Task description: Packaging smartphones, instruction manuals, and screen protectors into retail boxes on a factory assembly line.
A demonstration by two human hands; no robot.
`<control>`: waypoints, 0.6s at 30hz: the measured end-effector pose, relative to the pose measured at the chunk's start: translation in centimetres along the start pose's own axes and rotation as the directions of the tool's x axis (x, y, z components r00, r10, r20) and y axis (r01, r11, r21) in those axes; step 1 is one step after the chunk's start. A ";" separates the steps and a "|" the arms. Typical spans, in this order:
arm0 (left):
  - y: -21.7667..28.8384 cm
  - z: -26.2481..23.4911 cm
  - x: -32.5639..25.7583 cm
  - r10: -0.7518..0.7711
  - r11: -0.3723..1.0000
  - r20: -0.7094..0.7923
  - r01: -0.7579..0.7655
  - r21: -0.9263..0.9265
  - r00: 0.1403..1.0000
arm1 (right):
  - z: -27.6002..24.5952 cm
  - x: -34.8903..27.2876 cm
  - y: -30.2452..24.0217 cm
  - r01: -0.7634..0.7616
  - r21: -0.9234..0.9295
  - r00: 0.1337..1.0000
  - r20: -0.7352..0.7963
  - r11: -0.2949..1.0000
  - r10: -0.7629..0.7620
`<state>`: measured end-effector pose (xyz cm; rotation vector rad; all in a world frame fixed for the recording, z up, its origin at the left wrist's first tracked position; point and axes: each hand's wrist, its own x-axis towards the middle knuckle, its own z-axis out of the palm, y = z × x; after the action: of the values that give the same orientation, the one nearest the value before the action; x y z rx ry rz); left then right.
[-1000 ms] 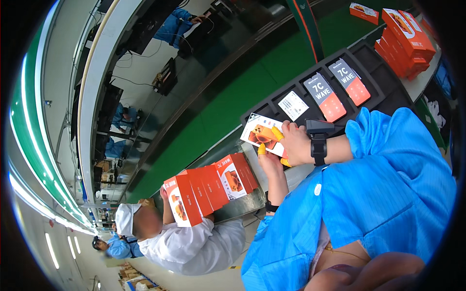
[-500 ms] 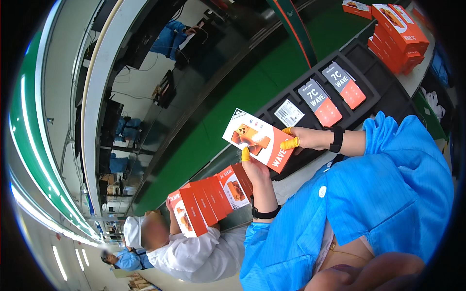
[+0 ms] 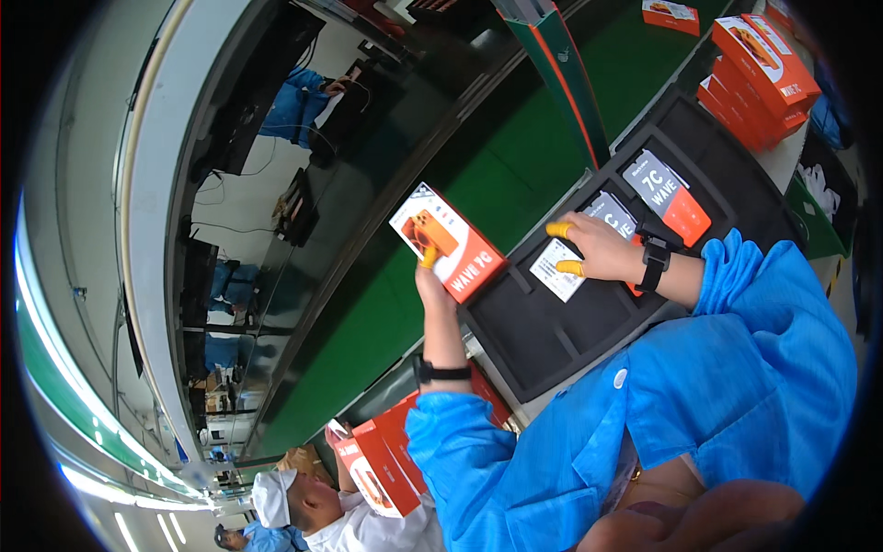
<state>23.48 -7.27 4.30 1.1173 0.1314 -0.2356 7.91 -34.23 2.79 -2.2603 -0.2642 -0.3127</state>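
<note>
My left hand, with a yellow finger cot on the thumb, grips an orange and white phone box over the near left end of a black compartment tray. My right hand reaches into the tray, its thumb and index finger in yellow cots and spread apart. The thumb lies over the edge of a white printed label sheet, and the index finger is by its upper corner. Beside it are a grey and orange phone and a second phone, partly hidden by my right hand.
Stacked orange boxes stand beyond the tray at upper right, with one box lying apart. A green post rises behind the tray beside the green conveyor belt. At lower left a co-worker in white holds a stack of boxes.
My right hand has let go of the phone box and moved right to the label sheet. My left hand has carried the box left. The co-worker's stack is lower in view.
</note>
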 end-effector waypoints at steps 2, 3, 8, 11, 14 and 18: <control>0.1 -1.9 5.2 -0.028 0.998 -0.070 0.031 0.049 0.997 | 1.2 0.4 1.2 0.046 -0.188 0.993 0.113 0.981 -0.025; -0.7 -3.1 7.8 -0.044 0.998 -0.069 0.048 0.048 0.997 | 1.8 0.3 1.8 0.064 -0.278 0.986 0.168 0.958 -0.018; -5.8 -8.9 15.8 -0.191 0.981 -0.089 0.193 0.024 0.978 | 3.1 0.0 1.6 0.093 -0.354 0.989 0.140 0.930 -0.046; -10.2 -11.4 17.2 -0.238 0.968 -0.100 0.245 0.060 0.966 | 3.0 -0.4 1.5 0.100 -0.347 0.989 0.139 0.933 -0.055; -12.4 -11.5 16.5 -0.127 0.930 -0.101 0.154 0.333 0.987 | 3.3 -0.6 1.7 0.082 -0.393 0.991 0.127 0.916 -0.034; -10.0 -10.4 16.0 0.032 0.078 -0.267 0.264 0.961 0.963 | 3.0 -0.7 1.2 0.089 -0.380 0.990 0.132 0.921 -0.041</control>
<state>36.58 -3.98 -12.48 2.6227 0.2862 -0.3616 8.06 -32.83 -0.17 -2.6701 -0.3685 -0.2804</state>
